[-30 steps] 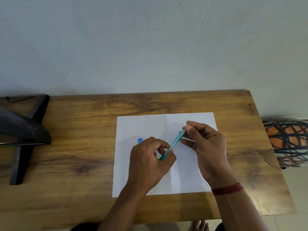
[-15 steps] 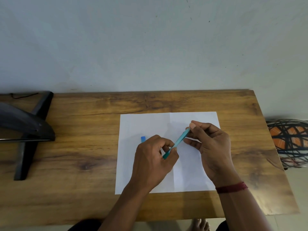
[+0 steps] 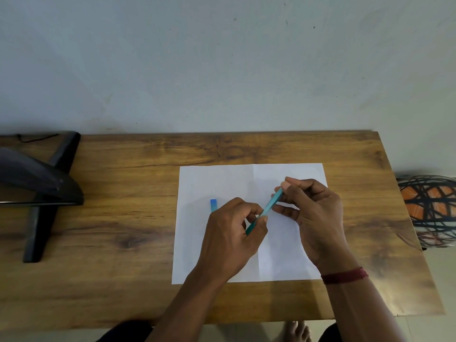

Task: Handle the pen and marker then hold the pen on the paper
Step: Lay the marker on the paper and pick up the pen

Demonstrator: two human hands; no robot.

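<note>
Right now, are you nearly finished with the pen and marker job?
About midway. The teal pen is already picked up: the left hand pinches its lower end, the right hand its upper end, above the paper. A blue thing, perhaps the marker, lies on the paper behind the left hand, not held. Left to do: hold the pen on the paper.

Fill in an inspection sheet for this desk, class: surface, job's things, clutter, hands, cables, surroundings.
Surface: brown wood-grain table.
Job's things: creased white paper sheet, flat; slim teal pen tilted over it; blue marker on the paper, mostly hidden by the left hand.
Clutter: black angled stand, left side.
Hands: left hand pinches the pen's near end, right hand its far end.
Cables: thin black cord, far-left corner.
Surroundings: pale wall; orange-and-black patterned round object, right.
</note>
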